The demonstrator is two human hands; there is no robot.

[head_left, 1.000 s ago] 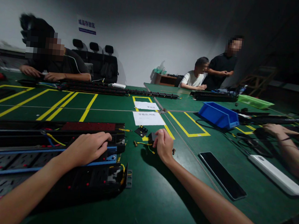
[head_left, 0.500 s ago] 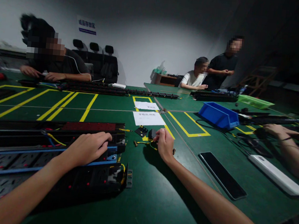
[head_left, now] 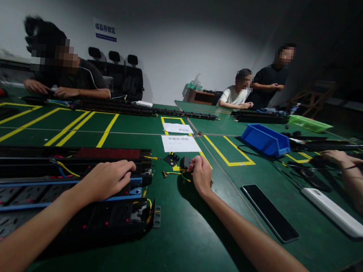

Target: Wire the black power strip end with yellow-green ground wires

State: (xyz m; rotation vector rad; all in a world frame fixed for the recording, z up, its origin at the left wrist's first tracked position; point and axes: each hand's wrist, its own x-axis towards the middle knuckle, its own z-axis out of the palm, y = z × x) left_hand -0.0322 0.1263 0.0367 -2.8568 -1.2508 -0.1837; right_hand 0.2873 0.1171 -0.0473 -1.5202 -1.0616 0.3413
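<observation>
My left hand (head_left: 108, 179) rests over the right ends of the long black strips, its fingers bent on the blue-edged strip (head_left: 136, 187); what lies under the fingers is hidden. To the right, my right hand (head_left: 201, 174) has its fingers curled at a small black block (head_left: 185, 163) and pinches its right side. Beside the block lie a flat black plate (head_left: 171, 159) and short yellow-green wires (head_left: 174, 173). A strip with a dark red section (head_left: 109, 153) lies behind my left hand, and black socket strips (head_left: 106, 218) lie in front.
White papers (head_left: 180, 144) lie on the green table (head_left: 156, 262). On the right are a phone (head_left: 270, 213), a white power bank (head_left: 336, 213), a blue bin (head_left: 264, 139), cables and another person's hand (head_left: 338, 158). People sit or stand across the table.
My right hand has shifted very slightly at the black block. My left hand keeps its place.
</observation>
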